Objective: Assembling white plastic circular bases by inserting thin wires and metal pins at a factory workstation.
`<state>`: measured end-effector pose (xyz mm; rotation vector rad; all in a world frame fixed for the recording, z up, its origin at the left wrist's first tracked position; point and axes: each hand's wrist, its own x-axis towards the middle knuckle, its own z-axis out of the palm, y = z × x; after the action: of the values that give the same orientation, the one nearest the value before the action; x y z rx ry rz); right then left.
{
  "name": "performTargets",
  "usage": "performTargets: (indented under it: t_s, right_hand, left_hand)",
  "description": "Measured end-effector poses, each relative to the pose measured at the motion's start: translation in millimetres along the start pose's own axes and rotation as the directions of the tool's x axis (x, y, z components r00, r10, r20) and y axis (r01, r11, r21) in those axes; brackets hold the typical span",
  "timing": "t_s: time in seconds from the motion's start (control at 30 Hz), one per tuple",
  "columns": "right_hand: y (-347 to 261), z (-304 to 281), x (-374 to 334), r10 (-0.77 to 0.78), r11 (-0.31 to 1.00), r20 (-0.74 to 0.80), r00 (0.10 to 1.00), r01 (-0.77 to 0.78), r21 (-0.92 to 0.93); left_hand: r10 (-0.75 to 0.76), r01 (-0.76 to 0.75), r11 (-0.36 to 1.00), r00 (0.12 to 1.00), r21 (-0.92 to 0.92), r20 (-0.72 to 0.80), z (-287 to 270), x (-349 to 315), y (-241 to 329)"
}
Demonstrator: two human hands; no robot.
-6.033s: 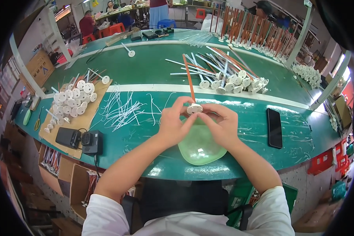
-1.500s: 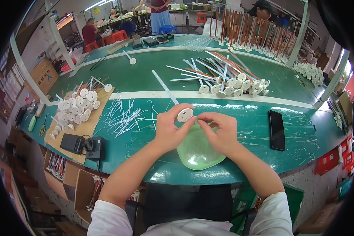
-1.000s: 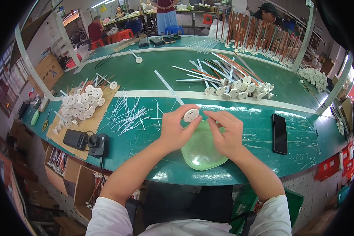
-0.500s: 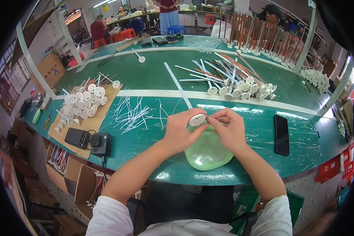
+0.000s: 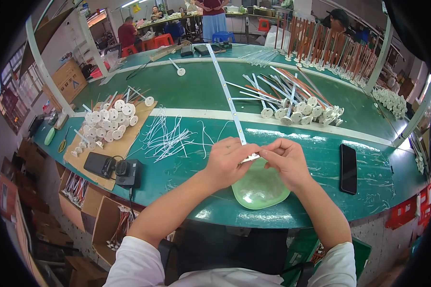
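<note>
My left hand (image 5: 226, 160) is closed around the lower end of a long white LED strip stick (image 5: 228, 98), which tilts away from me over the table. Its white round base (image 5: 250, 158) shows only in part, edge-on between my hands. Against that base my right hand (image 5: 288, 161) is closed in a pinch, thumb and forefinger together. What it pinches, if anything, is too small or hidden. Beneath both hands sits a light green bowl (image 5: 261, 193). Left of them, thin white wires (image 5: 170, 141) lie loose on the green table.
A black phone (image 5: 348, 170) lies at right. Sticks with round bases (image 5: 304, 107) are heaped beyond my hands. More white bases (image 5: 109, 122) sit on cardboard at left, near a black boxy device (image 5: 128, 173). A person (image 5: 337, 21) is behind upright sticks at far right.
The strip stick now reaches farther up the view, and its base has turned from facing up to nearly edge-on. My right hand stays pinched beside it. The whole view has shifted slightly.
</note>
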<state>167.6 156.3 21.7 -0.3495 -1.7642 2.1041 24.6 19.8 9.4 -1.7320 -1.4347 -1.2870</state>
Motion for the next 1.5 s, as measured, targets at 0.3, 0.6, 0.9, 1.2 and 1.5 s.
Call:
performTargets:
  t_s: [0.3, 0.6, 0.9, 1.2, 1.5]
  right_hand:
    - [-3, 5, -3, 0.069, 0.997, -0.047, 0.997, -0.067, 0.033]
    - [1, 10, -3, -0.317, 0.861, -0.077, 0.945, 0.252, -0.441]
    - [-3, 12, -5, -0.687, 0.4, 0.167, 0.707, 0.56, -0.726]
    - [-3, 14, -7, -0.703, 0.443, 0.124, 0.7, 0.568, -0.693]
    - [-4, 13, -6, -0.724, 0.333, 0.189, 0.663, 0.577, -0.746]
  left_hand:
    - [0.025, -0.025, 1.0, 1.0, -0.003, -0.01, 0, -1, -1]
    - [0.031, -0.031, 0.998, 0.999, 0.045, 0.007, -3, -2, -7]
    - [-0.249, 0.251, 0.952, 0.968, -0.175, 0.033, -4, 2, 2]
    - [-0.508, 0.534, 0.737, 0.842, -0.413, 0.182, -9, 9, 6]
    - [-0.501, 0.521, 0.756, 0.85, -0.395, 0.162, -9, 8, 4]
